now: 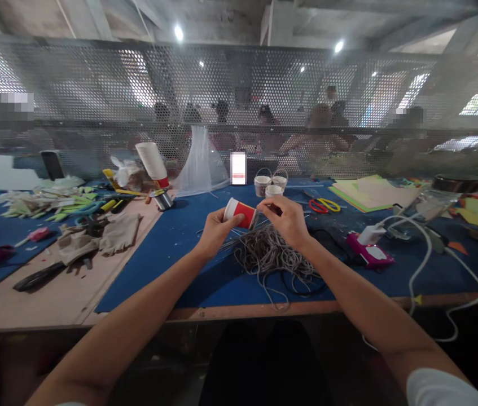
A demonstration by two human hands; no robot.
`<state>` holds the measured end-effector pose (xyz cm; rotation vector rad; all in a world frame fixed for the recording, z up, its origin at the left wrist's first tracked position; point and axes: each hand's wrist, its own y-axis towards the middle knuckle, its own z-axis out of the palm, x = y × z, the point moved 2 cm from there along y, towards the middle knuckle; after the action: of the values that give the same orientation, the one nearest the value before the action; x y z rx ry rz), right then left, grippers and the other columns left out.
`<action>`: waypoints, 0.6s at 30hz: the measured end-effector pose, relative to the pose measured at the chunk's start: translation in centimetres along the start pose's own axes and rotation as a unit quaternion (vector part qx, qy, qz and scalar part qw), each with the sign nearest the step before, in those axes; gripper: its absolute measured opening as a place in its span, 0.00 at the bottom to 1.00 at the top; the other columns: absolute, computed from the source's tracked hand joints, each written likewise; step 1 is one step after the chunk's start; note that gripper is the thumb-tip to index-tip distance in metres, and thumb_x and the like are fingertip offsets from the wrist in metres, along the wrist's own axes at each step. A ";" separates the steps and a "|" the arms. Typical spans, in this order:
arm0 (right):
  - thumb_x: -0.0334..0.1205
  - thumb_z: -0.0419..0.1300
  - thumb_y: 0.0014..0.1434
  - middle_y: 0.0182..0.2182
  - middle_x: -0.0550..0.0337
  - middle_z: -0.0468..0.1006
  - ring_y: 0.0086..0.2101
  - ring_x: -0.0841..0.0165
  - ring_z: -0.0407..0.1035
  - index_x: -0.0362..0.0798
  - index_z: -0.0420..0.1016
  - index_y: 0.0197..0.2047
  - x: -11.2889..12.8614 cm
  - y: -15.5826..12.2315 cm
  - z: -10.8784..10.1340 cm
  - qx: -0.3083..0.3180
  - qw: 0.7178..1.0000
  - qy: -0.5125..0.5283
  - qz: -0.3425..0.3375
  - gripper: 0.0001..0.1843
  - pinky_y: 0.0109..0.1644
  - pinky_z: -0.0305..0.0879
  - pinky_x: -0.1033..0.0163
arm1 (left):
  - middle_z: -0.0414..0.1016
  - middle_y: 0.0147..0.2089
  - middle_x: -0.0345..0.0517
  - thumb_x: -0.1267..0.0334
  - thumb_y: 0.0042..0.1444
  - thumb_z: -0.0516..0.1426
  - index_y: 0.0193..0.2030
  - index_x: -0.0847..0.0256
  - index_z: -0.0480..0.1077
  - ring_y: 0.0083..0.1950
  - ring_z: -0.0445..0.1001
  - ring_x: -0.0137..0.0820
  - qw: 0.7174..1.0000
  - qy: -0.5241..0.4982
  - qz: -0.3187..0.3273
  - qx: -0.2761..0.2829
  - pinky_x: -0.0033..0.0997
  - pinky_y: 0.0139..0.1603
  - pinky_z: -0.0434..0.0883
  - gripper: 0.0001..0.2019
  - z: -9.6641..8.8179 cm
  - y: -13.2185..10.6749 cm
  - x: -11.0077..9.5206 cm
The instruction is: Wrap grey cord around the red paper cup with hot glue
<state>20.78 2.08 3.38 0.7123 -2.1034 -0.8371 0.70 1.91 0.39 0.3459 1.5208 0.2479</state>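
Note:
My left hand (213, 230) is closed around a red paper cup (241, 213), held on its side above the blue mat (171, 248). At the cup's open end, my right hand (288, 219) pinches its fingers together, apparently on the rim or a strand of cord; I cannot make out which. A tangled heap of grey cord (270, 256) lies on the mat right below both hands.
Three small white cups with wire handles (270, 184) stand behind the hands. Red-and-yellow scissors (324, 205), a pink glue gun (369, 252) with white cable, a stack of paper cups (153, 163), gloves (99, 237) and paper scraps surround them. A mesh screen (239, 107) backs the table; people sit beyond.

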 end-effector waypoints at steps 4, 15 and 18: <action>0.45 0.59 0.67 0.36 0.61 0.81 0.34 0.68 0.72 0.54 0.78 0.39 0.0 -0.1 0.0 0.000 1.000 -0.008 0.005 0.08 0.40 0.67 0.60 | 0.73 0.27 0.40 0.55 0.51 0.66 0.33 0.64 0.78 0.28 0.65 0.27 1.000 -0.001 -0.003 -0.002 0.28 0.33 0.64 0.12 0.1 -0.1 -0.3; 0.43 0.59 0.67 0.36 0.60 0.81 0.34 0.68 0.72 0.53 0.78 0.38 -0.2 0.0 0.0 0.001 1.000 -0.006 0.003 0.08 0.40 0.65 0.62 | 0.75 0.29 0.41 0.54 0.51 0.67 0.34 0.64 0.78 0.29 0.67 0.27 1.000 -0.011 -0.013 0.010 0.29 0.35 0.65 0.14 0.0 0.0 0.3; 0.44 0.60 0.66 0.34 0.61 0.81 0.33 0.68 0.72 0.52 0.78 0.38 -0.4 0.0 0.1 -0.002 1.000 0.007 0.001 0.07 0.39 0.64 0.62 | 0.75 0.29 0.41 0.54 0.51 0.67 0.35 0.64 0.78 0.29 0.67 0.27 1.000 -0.019 -0.014 0.014 0.28 0.35 0.65 0.14 0.0 -0.1 0.3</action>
<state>20.90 2.37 3.16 0.7123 -2.0898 -0.8336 0.71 1.96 0.12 0.3487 1.4928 0.1966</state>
